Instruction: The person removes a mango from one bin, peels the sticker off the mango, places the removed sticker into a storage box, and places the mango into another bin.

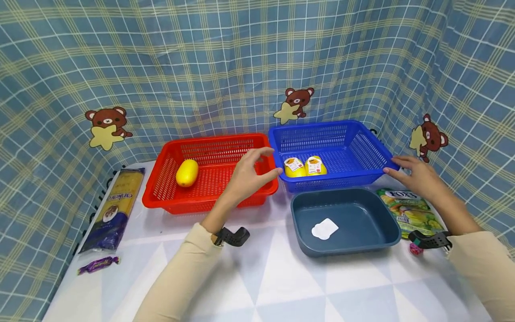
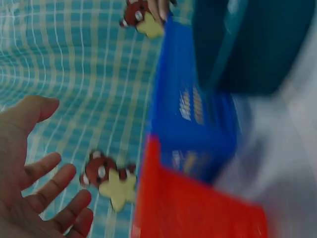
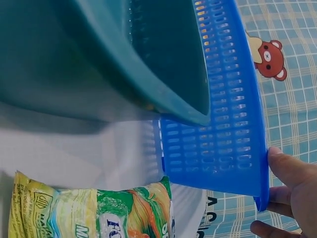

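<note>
My right hand [image 1: 422,178] holds the right front corner of a blue plastic basket [image 1: 318,180], thumb at the rim and fingers round the outside. The left hand [image 1: 246,175] hovers by the basket's left end, above the red basket's [image 1: 209,206] right rim. In the left wrist view its fingers [image 2: 54,186] are spread apart, holding nothing. Two yellow packs with white labels, a left pack [image 1: 296,172] and a right pack [image 1: 315,167], lie inside the blue basket. One smooth yellow oval object [image 1: 187,173] sits in the red basket.
A dark teal tub [image 1: 345,203] holding a white paper piece [image 1: 325,229] stands in front of the blue basket. To its right lie a Fox's candy bag [image 1: 410,212] and a small pink candy [image 1: 416,249]. At left are a pasta pack [image 1: 114,208] and a purple-wrapped candy [image 1: 98,264].
</note>
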The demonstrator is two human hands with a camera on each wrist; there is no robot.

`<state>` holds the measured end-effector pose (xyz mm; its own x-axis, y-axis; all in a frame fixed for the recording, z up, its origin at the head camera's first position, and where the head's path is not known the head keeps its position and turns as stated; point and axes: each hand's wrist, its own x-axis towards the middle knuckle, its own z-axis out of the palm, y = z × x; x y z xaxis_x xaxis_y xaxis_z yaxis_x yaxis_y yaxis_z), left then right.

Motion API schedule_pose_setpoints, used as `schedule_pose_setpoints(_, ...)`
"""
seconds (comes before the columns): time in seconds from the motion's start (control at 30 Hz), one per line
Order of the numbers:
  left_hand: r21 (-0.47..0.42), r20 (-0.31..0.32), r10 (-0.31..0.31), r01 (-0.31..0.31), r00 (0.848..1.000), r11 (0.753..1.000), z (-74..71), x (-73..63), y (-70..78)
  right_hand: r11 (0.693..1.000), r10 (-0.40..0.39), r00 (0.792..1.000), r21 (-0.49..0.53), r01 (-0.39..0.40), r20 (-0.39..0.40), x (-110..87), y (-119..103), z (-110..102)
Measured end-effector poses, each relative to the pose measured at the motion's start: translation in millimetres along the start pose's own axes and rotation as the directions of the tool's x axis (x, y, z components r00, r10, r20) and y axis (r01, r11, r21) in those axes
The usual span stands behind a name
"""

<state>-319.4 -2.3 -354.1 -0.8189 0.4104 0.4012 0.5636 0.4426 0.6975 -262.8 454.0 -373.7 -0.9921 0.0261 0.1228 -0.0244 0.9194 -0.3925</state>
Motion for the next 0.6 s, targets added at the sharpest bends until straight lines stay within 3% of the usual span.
schedule_pose_setpoints(0.23, 0.047, 0.118, -0.007, 0.001, 0.993, 0.999, 25.9, 37.0, 25.4, 1.0, -0.015, 1.0, -0.009, 0.015, -0.003, -1.0, -1.0, -3.1)
schedule_pose_setpoints(0.43, 0.135, 0.193, 0.002, -0.028, 0.981, 0.991, 45.0, 62.0, 26.0, 1.0, -0.017, 1.0, -0.019, 0.017, -0.001, 1.5, -2.1, -3.1)
schedule_pose_setpoints(0.6, 0.181, 0.253, -0.046, -0.001, 0.967, 0.984, 60.6, 76.9, 23.6, 1.0, -0.009, 1.0, -0.021, 0.009, -0.002, 1.2, -2.5, -1.1)
